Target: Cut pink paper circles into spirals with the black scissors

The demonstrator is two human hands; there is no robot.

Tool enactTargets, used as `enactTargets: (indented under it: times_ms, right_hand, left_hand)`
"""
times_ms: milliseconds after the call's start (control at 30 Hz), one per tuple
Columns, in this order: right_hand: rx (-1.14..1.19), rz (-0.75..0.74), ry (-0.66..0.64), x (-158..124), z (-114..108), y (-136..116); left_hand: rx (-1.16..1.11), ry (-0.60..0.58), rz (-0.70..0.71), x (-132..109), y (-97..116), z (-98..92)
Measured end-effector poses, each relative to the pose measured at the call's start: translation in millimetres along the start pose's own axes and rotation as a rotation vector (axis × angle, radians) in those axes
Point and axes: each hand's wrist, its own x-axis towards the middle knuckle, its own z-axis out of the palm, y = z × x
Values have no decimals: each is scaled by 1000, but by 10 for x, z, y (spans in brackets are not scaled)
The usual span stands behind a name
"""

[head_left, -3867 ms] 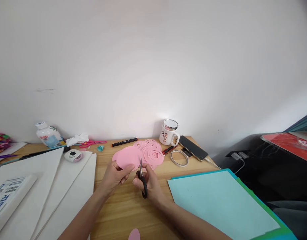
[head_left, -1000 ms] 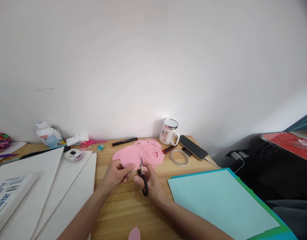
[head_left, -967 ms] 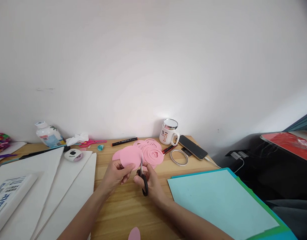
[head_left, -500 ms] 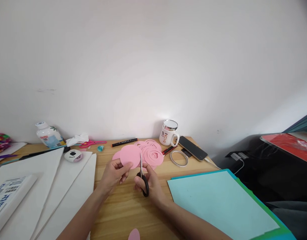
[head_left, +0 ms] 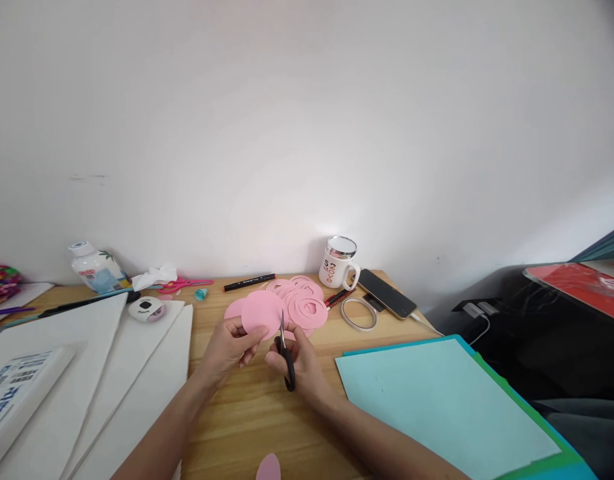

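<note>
My left hand (head_left: 230,347) pinches the lower edge of a pink paper disc (head_left: 261,313) and holds it up over the wooden desk (head_left: 247,413). My right hand (head_left: 297,360) grips black-handled scissors (head_left: 285,357), blades pointing up at the disc's right edge. Just behind lie several pink paper spirals and discs (head_left: 307,307) in a loose pile. A small pink scrap (head_left: 269,468) rests at the near edge of the desk.
White sheets (head_left: 87,387) and a printed box (head_left: 17,393) cover the left. Teal and green sheets (head_left: 441,407) lie right. Along the back: a bottle (head_left: 94,268), pink scissors (head_left: 179,285), a black marker (head_left: 249,283), a mug (head_left: 339,262), a phone (head_left: 385,294), a tape ring (head_left: 358,314).
The pink disc has turned and risen slightly in my left hand, while the scissors stay at its right edge. Both hands keep nearly the same place.
</note>
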Motion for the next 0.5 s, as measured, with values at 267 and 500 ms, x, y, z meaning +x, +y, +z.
enactTargets:
  times_ms: [267, 500]
  right_hand:
    - [9, -11, -15, -5, 7, -5]
    - [-9, -11, 7, -3, 2, 25]
  left_hand:
    - [-15, 16, 7, 6, -1, -7]
    - [-20, 29, 5, 9, 22, -18]
